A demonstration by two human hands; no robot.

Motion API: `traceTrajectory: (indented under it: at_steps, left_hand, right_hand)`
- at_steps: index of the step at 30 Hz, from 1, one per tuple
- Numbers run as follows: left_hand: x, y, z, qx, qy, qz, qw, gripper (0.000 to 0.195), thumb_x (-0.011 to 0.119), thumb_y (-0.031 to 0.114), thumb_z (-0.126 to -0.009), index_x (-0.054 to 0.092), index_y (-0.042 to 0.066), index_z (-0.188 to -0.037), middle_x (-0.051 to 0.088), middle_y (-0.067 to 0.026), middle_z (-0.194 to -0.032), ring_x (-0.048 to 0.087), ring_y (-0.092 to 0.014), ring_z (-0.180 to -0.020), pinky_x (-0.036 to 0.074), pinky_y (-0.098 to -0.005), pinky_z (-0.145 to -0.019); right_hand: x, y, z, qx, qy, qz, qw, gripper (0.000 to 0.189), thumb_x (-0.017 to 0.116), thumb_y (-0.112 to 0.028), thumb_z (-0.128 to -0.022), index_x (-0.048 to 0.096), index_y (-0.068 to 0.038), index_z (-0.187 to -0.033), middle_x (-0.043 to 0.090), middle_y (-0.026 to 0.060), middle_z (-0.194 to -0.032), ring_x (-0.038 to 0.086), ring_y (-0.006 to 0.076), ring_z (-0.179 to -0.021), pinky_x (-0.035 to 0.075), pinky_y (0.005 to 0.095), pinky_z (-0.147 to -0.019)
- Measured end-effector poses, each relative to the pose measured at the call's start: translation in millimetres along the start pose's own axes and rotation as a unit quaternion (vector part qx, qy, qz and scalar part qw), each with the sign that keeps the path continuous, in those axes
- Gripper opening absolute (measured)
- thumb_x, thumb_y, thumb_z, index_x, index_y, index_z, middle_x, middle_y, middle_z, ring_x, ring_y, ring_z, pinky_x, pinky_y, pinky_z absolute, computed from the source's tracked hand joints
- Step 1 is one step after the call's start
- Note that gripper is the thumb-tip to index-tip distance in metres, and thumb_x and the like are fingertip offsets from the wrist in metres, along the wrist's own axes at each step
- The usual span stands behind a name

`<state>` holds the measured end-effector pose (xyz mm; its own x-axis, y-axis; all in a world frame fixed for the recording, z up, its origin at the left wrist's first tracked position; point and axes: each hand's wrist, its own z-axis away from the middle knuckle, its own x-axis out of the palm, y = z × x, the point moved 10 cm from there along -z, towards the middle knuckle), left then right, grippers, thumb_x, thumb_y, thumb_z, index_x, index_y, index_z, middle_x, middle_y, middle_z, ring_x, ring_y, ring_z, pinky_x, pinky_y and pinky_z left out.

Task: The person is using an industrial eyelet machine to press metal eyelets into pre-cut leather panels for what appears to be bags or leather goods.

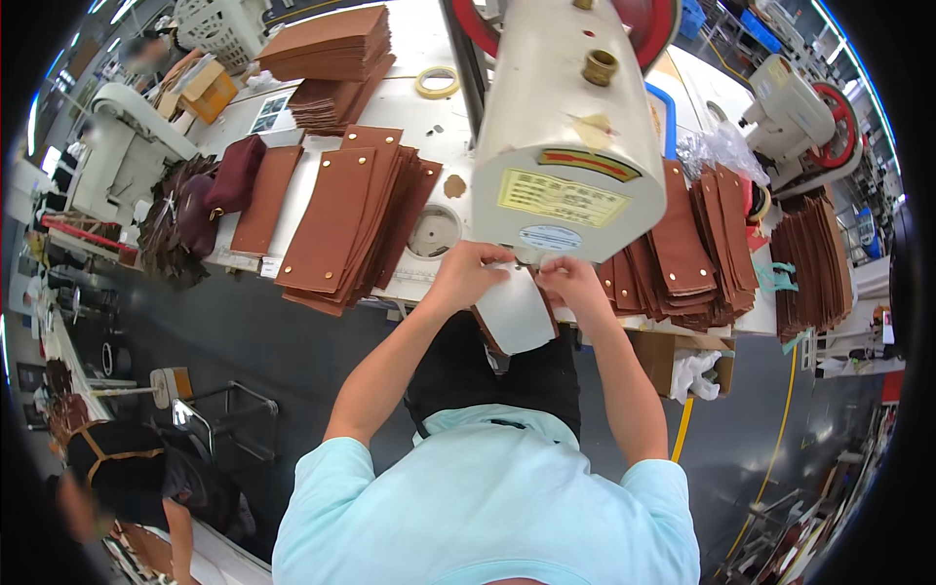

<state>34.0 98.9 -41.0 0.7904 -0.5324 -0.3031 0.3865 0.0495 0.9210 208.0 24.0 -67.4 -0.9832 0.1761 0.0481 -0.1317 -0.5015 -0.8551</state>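
A brown leather-like panel (515, 311) lies white side up under the head of a press machine (567, 146), its near end jutting past the table edge above my lap. My left hand (468, 276) grips its upper left side, thumb on the white face. At the upper right edge is my right hand (574, 284), thumb and forefinger drawn close together; whether something small is between them is too fine to tell. The machine's nose hides the panel's far end. Left of my hands leans a stack of brown panels with brass-coloured snaps (329, 219).
More snapped panels (680, 241) lie right of the machine. A round dish (433, 232) and a masking tape roll (437, 82) are on the white table (409, 44). Further left sit maroon pouches (238, 172). Another person (121, 468) bends over at lower left. A cardboard box (658, 358) stands below right.
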Motion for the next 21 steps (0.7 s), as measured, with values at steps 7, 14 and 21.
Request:
traceTrajectory:
  at_steps: [7,14,21]
  left_hand:
    - [-24.9,49.7,48.0,0.157,0.11,-0.126,0.973,0.027,0.072,0.009,-0.082,0.073,0.005,-0.108,0.071,-0.0141,-0.102,0.067,-0.03,-0.097,0.054,-0.0379,-0.086]
    - [-167.7,81.8,142.3,0.111,0.357,-0.479,0.794,0.045,0.078,0.023,-0.08,0.066,0.004,-0.119,0.065,-0.0175,-0.118,0.055,-0.037,-0.12,0.041,-0.0479,-0.104]
    - [-189.1,33.8,146.9,0.025,0.246,-0.454,0.856,0.035,0.066,0.024,-0.092,0.068,-0.002,-0.115,0.067,-0.0201,-0.121,0.061,-0.037,-0.116,0.038,-0.048,-0.11]
  right_hand:
    - [-21.8,47.6,65.3,-0.086,-0.055,0.183,0.978,0.024,0.073,-0.009,-0.085,0.065,0.004,-0.103,0.065,0.0034,-0.083,0.054,0.0089,-0.073,0.047,0.0263,-0.068]
    - [-143.6,-105.8,164.2,-0.25,0.197,0.367,0.874,0.03,0.066,0.003,-0.086,0.065,0.005,-0.116,0.05,0.0021,-0.075,0.044,0.0111,-0.068,0.042,0.0267,-0.062]
    - [-165.7,-226.5,181.8,-0.228,0.508,0.548,0.624,0.043,0.05,-0.008,-0.094,0.059,-0.007,-0.136,0.07,0.0192,-0.097,0.069,0.0357,-0.079,0.054,0.0418,-0.069]
